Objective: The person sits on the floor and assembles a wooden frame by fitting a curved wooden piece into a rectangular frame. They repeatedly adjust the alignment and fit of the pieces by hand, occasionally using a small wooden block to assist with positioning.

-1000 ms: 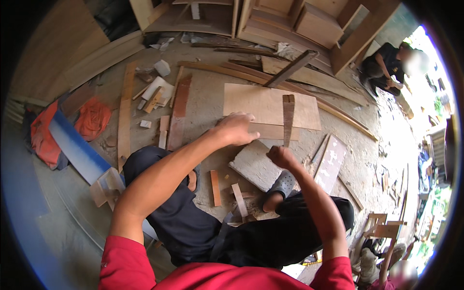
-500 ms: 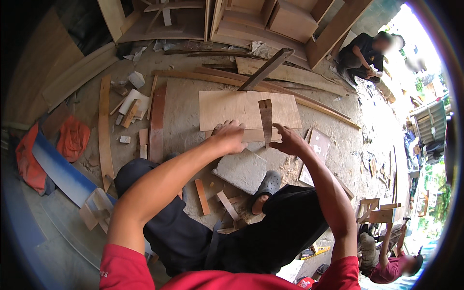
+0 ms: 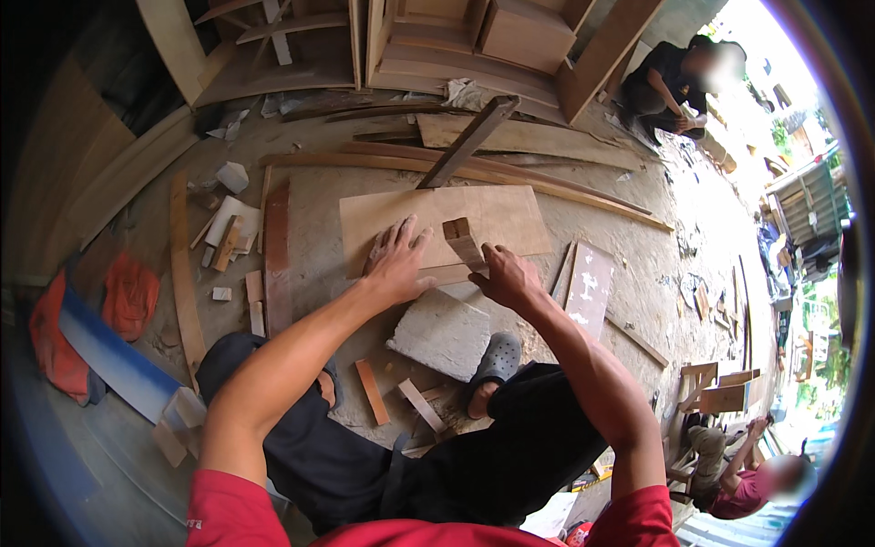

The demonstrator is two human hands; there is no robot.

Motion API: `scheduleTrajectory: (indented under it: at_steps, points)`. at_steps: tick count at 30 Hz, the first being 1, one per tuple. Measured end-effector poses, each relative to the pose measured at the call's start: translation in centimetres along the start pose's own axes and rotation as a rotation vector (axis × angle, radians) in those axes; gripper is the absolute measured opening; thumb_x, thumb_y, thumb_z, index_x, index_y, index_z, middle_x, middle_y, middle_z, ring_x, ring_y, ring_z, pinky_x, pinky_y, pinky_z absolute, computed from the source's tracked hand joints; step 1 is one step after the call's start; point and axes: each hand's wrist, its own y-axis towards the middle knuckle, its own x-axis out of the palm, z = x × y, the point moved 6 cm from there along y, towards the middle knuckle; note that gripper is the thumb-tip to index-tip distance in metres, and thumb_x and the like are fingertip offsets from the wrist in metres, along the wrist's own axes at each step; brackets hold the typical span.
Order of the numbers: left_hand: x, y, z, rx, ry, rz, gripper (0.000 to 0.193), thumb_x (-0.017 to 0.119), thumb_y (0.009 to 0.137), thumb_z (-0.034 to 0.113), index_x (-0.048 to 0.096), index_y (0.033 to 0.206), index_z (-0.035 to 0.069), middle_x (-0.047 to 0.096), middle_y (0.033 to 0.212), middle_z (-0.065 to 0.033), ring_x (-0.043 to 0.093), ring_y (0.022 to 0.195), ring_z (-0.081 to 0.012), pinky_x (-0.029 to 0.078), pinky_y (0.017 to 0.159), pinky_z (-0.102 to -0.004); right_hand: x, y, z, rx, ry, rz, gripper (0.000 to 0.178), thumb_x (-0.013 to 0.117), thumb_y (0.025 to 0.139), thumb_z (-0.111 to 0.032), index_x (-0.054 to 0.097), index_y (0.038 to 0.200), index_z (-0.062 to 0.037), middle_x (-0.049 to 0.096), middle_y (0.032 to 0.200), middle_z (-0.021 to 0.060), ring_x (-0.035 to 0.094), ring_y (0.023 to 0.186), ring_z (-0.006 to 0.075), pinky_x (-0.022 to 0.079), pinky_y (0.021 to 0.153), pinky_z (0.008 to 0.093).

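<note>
A pale plywood panel (image 3: 501,219) lies before me, its near edge by a rough whitish block (image 3: 442,333). My left hand (image 3: 399,260) rests on the panel's near left part, fingers spread and dusty. A short tapered wooden leg (image 3: 461,239) stands at the near edge, its top end turned up toward me. My right hand (image 3: 509,276) is closed at the leg's lower part, thumb and fingers about it; the exact contact is partly hidden. Another, darker wooden leg (image 3: 472,139) rises at a slant from the panel's far edge.
Long planks (image 3: 556,187) lie beyond the panel. Wood offcuts (image 3: 372,392) litter the floor near my feet. Wooden cabinets (image 3: 447,59) stand at the back. An orange bag (image 3: 128,296) is at left. One person (image 3: 670,91) crouches far right; another (image 3: 743,479) works lower right.
My left hand has opened out flat on the panel. My right hand has moved left and closed at the near leg, which now appears tipped toward me. The view has shifted a little.
</note>
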Motion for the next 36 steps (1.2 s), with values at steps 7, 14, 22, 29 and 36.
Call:
scheduleTrajectory:
  at_steps: [7, 14, 22, 29, 36]
  points:
    - [1.2, 2.7, 1.2, 0.037, 0.012, 0.046, 0.092, 0.068, 0.073, 0.053, 0.031, 0.143, 0.005, 0.017, 0.149, -0.0226, 0.013, 0.140, -0.0368, 0.012, 0.113, -0.0498, 0.4, -0.2, -0.4, 0.046, 0.002, 0.043, 0.039, 0.067, 0.081, -0.035, 0.054, 0.102, -0.0049, 0.062, 0.094, 0.0182, 0.064, 0.084, 0.0374, 0.051, 0.070, 0.0464]
    - [0.5, 4.2, 1.2, 0.199, -0.125, -0.061, 0.087, 0.072, 0.072, 0.048, 0.034, 0.141, 0.011, 0.021, 0.146, -0.0234, 0.022, 0.136, -0.0392, 0.018, 0.111, -0.0481, 0.3, -1.7, 0.1, -0.021, -0.004, 0.044, 0.037, 0.067, 0.081, -0.033, 0.054, 0.099, -0.0047, 0.063, 0.088, 0.0183, 0.064, 0.080, 0.0388, 0.051, 0.065, 0.0470]
    - [-3.6, 6.1, -2.9, -0.172, -0.290, 0.372, 0.044, 0.074, 0.075, 0.033, 0.052, 0.102, 0.007, 0.063, 0.095, -0.0124, 0.062, 0.088, -0.0270, 0.049, 0.074, -0.0367, 0.7, -4.0, -0.5, -0.066, -0.029, 0.036, 0.029, 0.067, 0.078, -0.024, 0.052, 0.095, -0.0060, 0.061, 0.083, 0.0163, 0.063, 0.078, 0.0361, 0.050, 0.064, 0.0452]
    - [-3.0, 5.1, -2.8, -0.148, -0.437, 0.138, 0.043, 0.071, 0.077, 0.032, 0.061, 0.110, 0.007, 0.066, 0.100, -0.0145, 0.063, 0.093, -0.0301, 0.049, 0.079, -0.0368, 2.4, -5.7, -0.9, -0.135, -0.096, -0.073, 0.026, 0.058, 0.070, -0.005, 0.053, 0.095, -0.0064, 0.060, 0.081, 0.0144, 0.062, 0.075, 0.0367, 0.048, 0.060, 0.0463]
    - [-3.9, 3.2, -1.7, -0.022, -0.500, -0.084, 0.038, 0.074, 0.075, 0.026, 0.066, 0.107, 0.007, 0.068, 0.100, -0.0144, 0.065, 0.095, -0.0285, 0.051, 0.083, -0.0356, 2.9, -6.8, -0.3, -0.272, 0.018, -0.214, 0.021, 0.062, 0.072, -0.008, 0.055, 0.093, -0.0063, 0.064, 0.081, 0.0160, 0.063, 0.080, 0.0362, 0.050, 0.067, 0.0457]
